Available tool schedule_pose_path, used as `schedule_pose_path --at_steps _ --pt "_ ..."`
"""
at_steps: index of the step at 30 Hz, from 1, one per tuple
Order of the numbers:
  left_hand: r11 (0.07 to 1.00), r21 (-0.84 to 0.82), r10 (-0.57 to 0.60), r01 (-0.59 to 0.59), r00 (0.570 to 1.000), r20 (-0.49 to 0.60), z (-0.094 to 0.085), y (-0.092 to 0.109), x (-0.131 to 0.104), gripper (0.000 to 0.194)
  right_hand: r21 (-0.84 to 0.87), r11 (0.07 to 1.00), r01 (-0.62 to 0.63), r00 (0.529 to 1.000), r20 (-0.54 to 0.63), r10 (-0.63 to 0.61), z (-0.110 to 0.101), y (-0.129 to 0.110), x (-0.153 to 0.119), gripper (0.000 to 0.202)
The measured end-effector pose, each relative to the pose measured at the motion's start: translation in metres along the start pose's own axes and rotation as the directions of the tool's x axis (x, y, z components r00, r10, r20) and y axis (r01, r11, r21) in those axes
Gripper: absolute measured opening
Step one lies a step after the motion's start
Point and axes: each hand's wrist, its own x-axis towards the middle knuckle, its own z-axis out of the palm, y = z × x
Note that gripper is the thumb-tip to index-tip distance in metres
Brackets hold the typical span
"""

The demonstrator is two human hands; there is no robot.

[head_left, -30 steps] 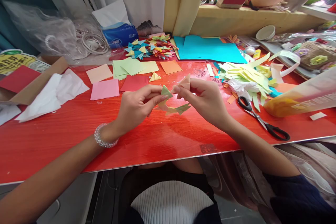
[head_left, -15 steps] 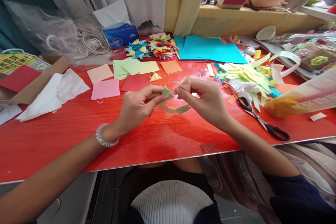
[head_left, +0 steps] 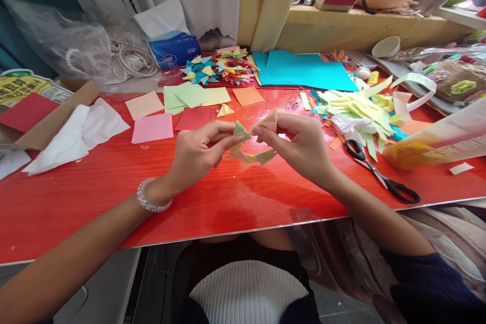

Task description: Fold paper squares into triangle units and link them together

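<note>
My left hand (head_left: pixel 203 154) pinches a green folded paper piece (head_left: pixel 240 131) between thumb and fingers. Opposite it, my right hand (head_left: pixel 299 147) grips a peach folded paper piece (head_left: pixel 269 120), its point close to the green one. Below the fingers hangs a curved chain of folded paper (head_left: pixel 248 158) in green, yellow and peach, partly hidden by both hands. Just beyond them, a small yellow folded paper triangle (head_left: pixel 225 110) lies on the red table (head_left: pixel 212 212). How the held pieces join is covered by my fingertips.
Square papers in pink (head_left: pixel 152 128), green (head_left: pixel 186 95) and orange (head_left: pixel 248 96) lie beyond my hands. Folded pieces are heaped (head_left: pixel 228 68) near blue sheets (head_left: pixel 304 73). On the right are black-handled scissors (head_left: pixel 379 174), paper strips (head_left: pixel 353 104) and a plastic bag (head_left: pixel 436 142).
Almost nothing differs. Both hands keep their pinch on the paper pieces, with only a very slight shift of the fingers and the view.
</note>
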Motion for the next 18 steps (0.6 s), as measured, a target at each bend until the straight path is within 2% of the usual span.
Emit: schedule_pose_path --at_steps 8,18 --pt "0.998 0.022 0.052 -0.052 0.998 0.023 -0.0003 -0.0005 -0.0006 0.007 0.235 0.962 -0.14 0.982 0.159 0.104 -0.0052 0.0037 0.0026 0.032" --pt "0.999 -0.034 0.014 -0.013 1.0 0.016 0.0003 -0.0011 -0.0009 0.011 0.107 0.994 -0.039 0.996 0.083 0.03 -0.0035 -0.0018 0.0012 0.027"
